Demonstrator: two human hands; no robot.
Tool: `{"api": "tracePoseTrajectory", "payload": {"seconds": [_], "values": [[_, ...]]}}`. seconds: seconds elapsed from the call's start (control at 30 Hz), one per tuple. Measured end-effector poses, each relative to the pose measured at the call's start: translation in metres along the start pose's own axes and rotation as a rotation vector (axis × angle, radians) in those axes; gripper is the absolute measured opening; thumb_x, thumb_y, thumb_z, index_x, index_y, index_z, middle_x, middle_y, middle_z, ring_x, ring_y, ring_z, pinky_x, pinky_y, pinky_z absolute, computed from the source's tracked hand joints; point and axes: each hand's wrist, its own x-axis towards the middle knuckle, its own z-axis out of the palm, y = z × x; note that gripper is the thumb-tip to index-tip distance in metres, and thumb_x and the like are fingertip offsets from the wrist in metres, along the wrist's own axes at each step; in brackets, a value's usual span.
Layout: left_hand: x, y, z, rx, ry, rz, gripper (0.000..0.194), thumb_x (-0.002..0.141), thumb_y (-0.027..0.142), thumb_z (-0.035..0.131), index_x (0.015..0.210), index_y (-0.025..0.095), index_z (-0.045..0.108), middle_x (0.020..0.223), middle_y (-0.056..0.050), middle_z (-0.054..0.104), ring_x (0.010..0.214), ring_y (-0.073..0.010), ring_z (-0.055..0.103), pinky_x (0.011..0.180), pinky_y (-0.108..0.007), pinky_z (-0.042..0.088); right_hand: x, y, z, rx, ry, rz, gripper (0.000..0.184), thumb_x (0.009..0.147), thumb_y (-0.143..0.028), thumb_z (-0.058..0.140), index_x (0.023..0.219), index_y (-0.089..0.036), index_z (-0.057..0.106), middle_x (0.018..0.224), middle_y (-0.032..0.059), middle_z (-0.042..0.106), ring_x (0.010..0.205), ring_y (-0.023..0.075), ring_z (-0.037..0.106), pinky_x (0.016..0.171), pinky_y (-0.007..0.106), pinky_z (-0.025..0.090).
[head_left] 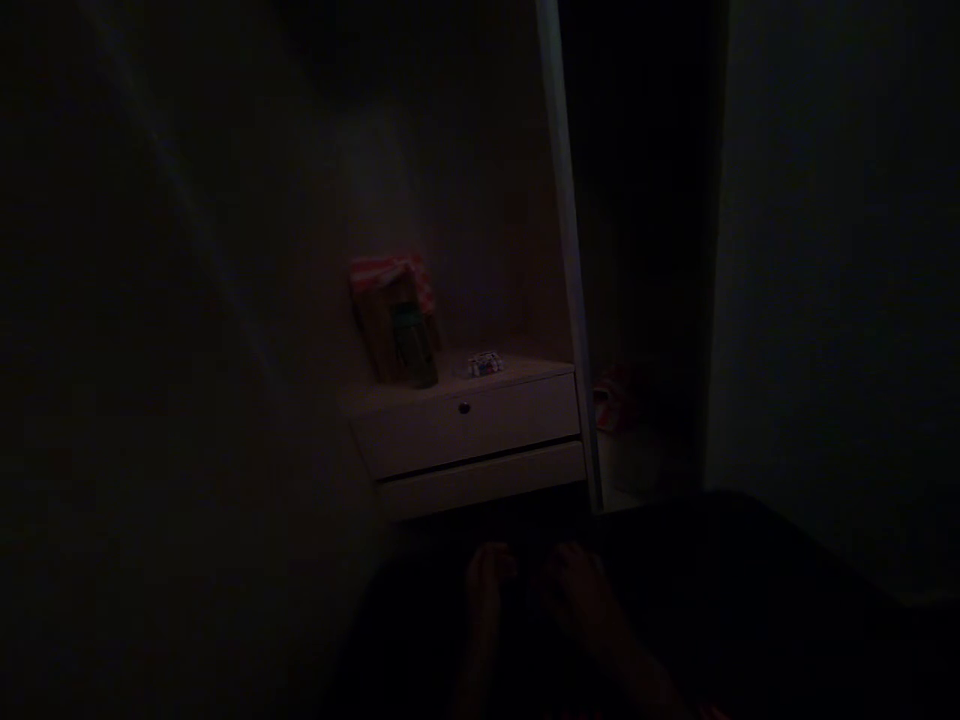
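Head view, very dark: the lower drawer [484, 482] lies beyond the left hand [486, 580] and right hand [576, 585], beneath the upper drawer [525, 408]. It is probably stiff and fairly heavy, best taken by its top edge, at the dark gap. Its front looks pale, flat and plain. Both hands' fingers appear bent; whether they hold anything, I cannot tell.

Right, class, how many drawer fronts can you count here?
2: the upper front, bearing a small round fitting, and the lower front directly beneath it. More may be hidden in the dark below.
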Motion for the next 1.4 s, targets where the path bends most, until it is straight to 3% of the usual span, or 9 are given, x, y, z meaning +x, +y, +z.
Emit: {"api": "tracePoseTrajectory", "payload": {"seconds": [0.17, 0.47, 0.8, 0.93, 1.03, 1.17, 1.23, 1.3, 1.4], "values": [[-0.003, 0.001, -0.001, 0.027, -0.012, 0.025, 0.059, 0.064, 0.072, 0.074, 0.072, 0.013, 0.071, 0.058, -0.004, 0.068, 0.053, -0.0157, 0.063, 0.056, -0.028, 0.050, -0.002, -0.006, -0.004, -0.047, -0.001, 0.018, 0.019, 0.091, -0.027, 0.058, 0.094, -0.028, 0.077, 0.117, 0.0069, 0.068, 0.116, 0.0308, 0.053, 0.098, 0.049, 0.035], [-0.001, 0.002, -0.002, 0.071, -0.015, 0.015, 0.064, 0.060, 0.076, 0.073, 0.073, 0.013, 0.071, 0.058, -0.004, 0.068, 0.054, -0.0157, 0.062, 0.056, -0.028, 0.049, -0.004, -0.019, -0.016, -0.055, -0.087, 0.042, 0.023, 0.092, -0.032, 0.057, 0.102, -0.024, 0.076, 0.129, 0.0105, 0.064, 0.123, 0.0328, 0.050, 0.102, 0.050, 0.035], [-0.002, 0.003, -0.005, 0.132, -0.044, 0.049, 0.055, 0.067, 0.069, 0.072, 0.075, 0.014, 0.071, 0.061, -0.003, 0.067, 0.056, -0.0161, 0.062, 0.057, -0.028, 0.048, -0.003, -0.024, -0.020, -0.037, -0.040, 0.039, 0.029, 0.096, -0.028, 0.050, 0.094, -0.020, 0.078, 0.125, 0.0120, 0.066, 0.120, 0.0327, 0.053, 0.100, 0.050, 0.039], [-0.001, 0.004, -0.004, 0.150, -0.047, 0.052, 0.055, 0.066, 0.069, 0.071, 0.074, 0.015, 0.071, 0.061, -0.003, 0.067, 0.056, -0.0162, 0.062, 0.058, -0.028, 0.049, -0.001, -0.013, -0.022, 0.096, -0.021, 0.008, 0.030, 0.096, -0.036, 0.055, 0.085, -0.023, 0.079, 0.127, 0.0100, 0.065, 0.120, 0.0320, 0.054, 0.098, 0.048, 0.042], [-0.002, 0.005, -0.003, 0.162, -0.048, 0.057, 0.053, 0.065, 0.068, 0.072, 0.072, 0.015, 0.070, 0.058, -0.002, 0.065, 0.054, -0.0156, 0.060, 0.056, -0.028, 0.047, 0.004, -0.001, -0.019, 0.276, 0.049, 0.031, 0.027, 0.095, -0.037, 0.057, 0.086, -0.024, 0.080, 0.129, 0.0092, 0.062, 0.119, 0.0276, 0.056, 0.100, 0.041, 0.044], [-0.004, 0.007, -0.002, 0.184, -0.061, 0.079, 0.045, 0.066, 0.060, 0.075, 0.074, 0.016, 0.072, 0.058, -0.001, 0.065, 0.056, -0.0146, 0.058, 0.056, -0.026, 0.046, 0.010, 0.006, -0.020, 0.415, 0.144, 0.063, 0.026, 0.096, -0.032, 0.053, 0.091, -0.020, 0.075, 0.110, 0.0087, 0.067, 0.102, 0.0210, 0.065, 0.091, 0.031, 0.047], [-0.004, 0.007, -0.003, 0.193, -0.067, 0.086, 0.043, 0.066, 0.058, 0.075, 0.075, 0.016, 0.072, 0.058, -0.001, 0.065, 0.056, -0.0146, 0.058, 0.057, -0.026, 0.046, 0.009, 0.005, -0.023, 0.435, 0.099, 0.085, 0.023, 0.094, -0.030, 0.053, 0.089, -0.019, 0.072, 0.093, 0.0055, 0.071, 0.088, 0.0188, 0.067, 0.082, 0.028, 0.048], [-0.004, 0.006, -0.004, 0.202, -0.071, 0.091, 0.042, 0.065, 0.057, 0.076, 0.074, 0.016, 0.072, 0.058, -0.001, 0.065, 0.056, -0.0150, 0.058, 0.057, -0.026, 0.046, 0.005, 0.001, -0.025, 0.460, -0.026, 0.075, 0.020, 0.092, -0.027, 0.054, 0.085, -0.019, 0.071, 0.082, 0.0020, 0.073, 0.077, 0.0169, 0.067, 0.074, 0.026, 0.047], [-0.004, 0.004, -0.004, 0.209, -0.073, 0.098, 0.041, 0.066, 0.056, 0.076, 0.076, 0.016, 0.072, 0.061, -0.002, 0.066, 0.057, -0.0156, 0.059, 0.057, -0.027, 0.046, -0.003, -0.004, -0.022, 0.474, -0.229, -0.009, 0.012, 0.082, -0.031, 0.068, 0.085, -0.020, 0.072, 0.086, 0.0005, 0.075, 0.078, 0.0168, 0.066, 0.068, 0.023, 0.045]]}}
